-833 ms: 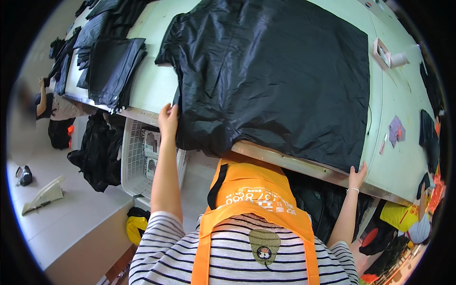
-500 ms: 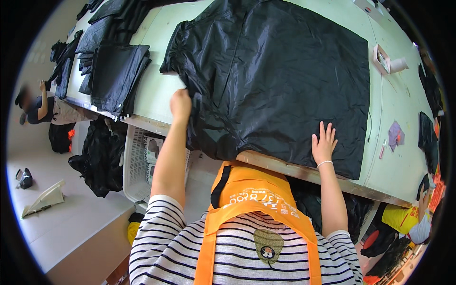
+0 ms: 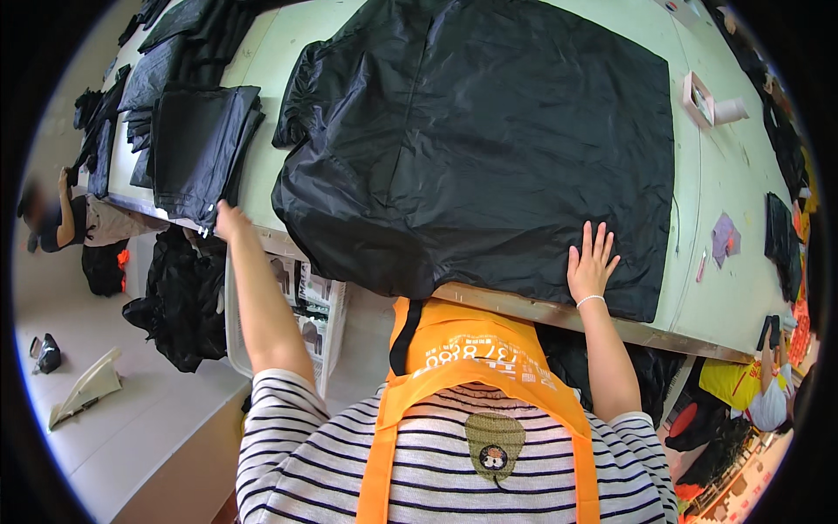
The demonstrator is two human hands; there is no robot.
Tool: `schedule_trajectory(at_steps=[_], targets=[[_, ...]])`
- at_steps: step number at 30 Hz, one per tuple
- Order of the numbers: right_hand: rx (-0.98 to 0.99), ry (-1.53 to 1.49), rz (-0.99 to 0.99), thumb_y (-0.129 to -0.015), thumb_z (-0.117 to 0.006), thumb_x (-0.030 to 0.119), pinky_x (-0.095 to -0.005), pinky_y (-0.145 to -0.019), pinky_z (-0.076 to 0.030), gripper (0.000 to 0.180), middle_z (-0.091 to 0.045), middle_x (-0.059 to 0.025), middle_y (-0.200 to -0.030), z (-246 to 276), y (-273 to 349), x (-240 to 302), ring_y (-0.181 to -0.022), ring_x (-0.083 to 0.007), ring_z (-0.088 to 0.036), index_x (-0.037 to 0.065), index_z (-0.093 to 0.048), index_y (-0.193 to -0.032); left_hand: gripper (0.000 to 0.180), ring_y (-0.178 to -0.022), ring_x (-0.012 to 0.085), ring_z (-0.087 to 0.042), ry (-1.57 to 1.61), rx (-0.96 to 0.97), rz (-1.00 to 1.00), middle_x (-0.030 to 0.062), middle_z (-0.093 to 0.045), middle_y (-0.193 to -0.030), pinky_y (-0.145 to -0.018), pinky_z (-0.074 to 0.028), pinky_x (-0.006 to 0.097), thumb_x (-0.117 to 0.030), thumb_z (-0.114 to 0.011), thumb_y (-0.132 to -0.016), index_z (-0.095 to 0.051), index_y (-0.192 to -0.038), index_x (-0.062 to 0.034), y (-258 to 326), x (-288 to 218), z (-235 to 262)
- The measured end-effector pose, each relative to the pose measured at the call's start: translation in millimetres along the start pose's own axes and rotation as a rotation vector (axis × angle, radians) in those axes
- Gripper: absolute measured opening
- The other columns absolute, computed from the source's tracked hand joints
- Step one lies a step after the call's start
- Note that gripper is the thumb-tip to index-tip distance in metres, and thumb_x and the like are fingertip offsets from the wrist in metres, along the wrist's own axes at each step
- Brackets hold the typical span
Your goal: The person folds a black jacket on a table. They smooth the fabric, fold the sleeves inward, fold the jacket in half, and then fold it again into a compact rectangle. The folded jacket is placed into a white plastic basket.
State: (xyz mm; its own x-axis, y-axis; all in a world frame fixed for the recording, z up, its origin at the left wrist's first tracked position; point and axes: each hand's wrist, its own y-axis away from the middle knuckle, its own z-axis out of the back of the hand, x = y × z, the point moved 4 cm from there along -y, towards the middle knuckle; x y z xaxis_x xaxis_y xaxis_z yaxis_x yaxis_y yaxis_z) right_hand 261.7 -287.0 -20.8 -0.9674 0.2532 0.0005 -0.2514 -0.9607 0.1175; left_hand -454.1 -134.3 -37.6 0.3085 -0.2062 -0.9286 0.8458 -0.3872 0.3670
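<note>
Left: your left hand (image 3: 229,218) reaches the folded black stack (image 3: 199,148); grip hidden.
Right: your right hand (image 3: 592,266) lies splayed flat on the black garment (image 3: 489,140).
Surface: pale green table (image 3: 262,113), box (image 3: 698,98) far right.

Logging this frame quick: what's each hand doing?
Left hand: at the folded black stack, grip cannot be told.
Right hand: open, flat on the black garment.

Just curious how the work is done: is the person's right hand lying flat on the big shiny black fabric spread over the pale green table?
Yes, the right hand rests palm down, fingers spread, on the shiny black fabric near the pale green table's front edge.
</note>
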Motion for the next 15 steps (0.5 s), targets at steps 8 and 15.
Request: schedule_trajectory(at_steps=[8,15], targets=[[-0.024,0.013,-0.006,-0.095,-0.042,0.036,-0.0656,-0.105,-0.016,0.058,-0.010,-0.0078,-0.155,-1,-1,-2,-0.141,-0.0351,-0.011,0.023,-0.022,-0.147,0.039,-0.086,0.0205,-0.054,-0.607,0.100,-0.308,0.0125,-0.059,-0.099,-0.080,-0.045,0.034,-0.034,-0.056,-0.093,-0.051,-0.106,0.0023,203,131,103],[0.002,0.028,-0.018,-0.095,-0.041,0.035,-0.0685,-0.102,-0.017,0.058,-0.009,-0.0102,-0.154,1,0,1,-0.141,-0.0368,-0.009,0.022,-0.020,-0.147,0.058,-0.108,0.0272,-0.053,-0.788,0.447,0.045,0.0182,-0.054,-0.124,-0.094,-0.040,0.035,-0.040,-0.042,-0.097,-0.043,-0.127,0.0089,243,159,71]])
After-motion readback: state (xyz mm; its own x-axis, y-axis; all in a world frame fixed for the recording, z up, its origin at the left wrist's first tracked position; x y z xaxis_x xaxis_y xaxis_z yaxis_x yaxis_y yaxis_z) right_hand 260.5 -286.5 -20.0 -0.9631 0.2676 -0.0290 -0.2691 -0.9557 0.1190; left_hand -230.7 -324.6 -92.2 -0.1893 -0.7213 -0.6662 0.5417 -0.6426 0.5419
